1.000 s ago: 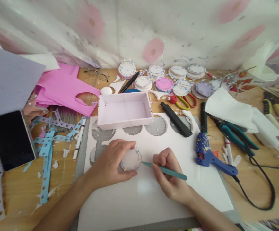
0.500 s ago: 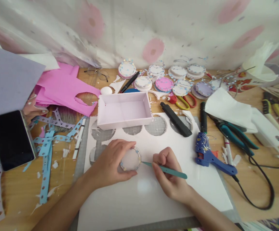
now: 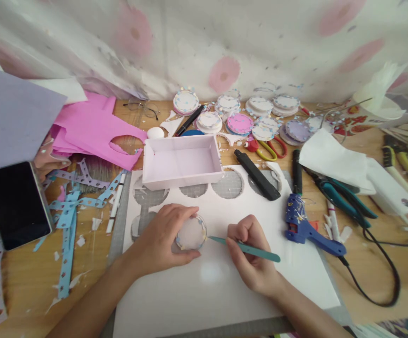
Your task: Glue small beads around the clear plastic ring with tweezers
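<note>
My left hand (image 3: 166,239) curls its thumb and fingers around the left side of a small ring (image 3: 204,228) edged with tiny pale blue and cream bits, flat on a white foam sheet (image 3: 175,300). Part of the ring is hidden behind the fingers. Between thumb and fingers, my right hand (image 3: 251,251) holds teal tweezers (image 3: 262,253), their tip pointing left, just short of the ring's right edge. Round holes are cut along the sheet's far side. Beyond them stands a pale pink open box (image 3: 186,162).
Decorated discs (image 3: 239,123) line the back. To the right lie a blue glue gun (image 3: 311,232) with its cord, teal-handled pliers (image 3: 348,202) and a black cutter (image 3: 257,175). A phone (image 3: 17,204), pink foam sheets (image 3: 87,126) and punched blue strips (image 3: 68,253) fill the left.
My right hand has shifted slightly right with the tweezers, drawing their tip a little away from the ring. My left hand stays in place around the ring.
</note>
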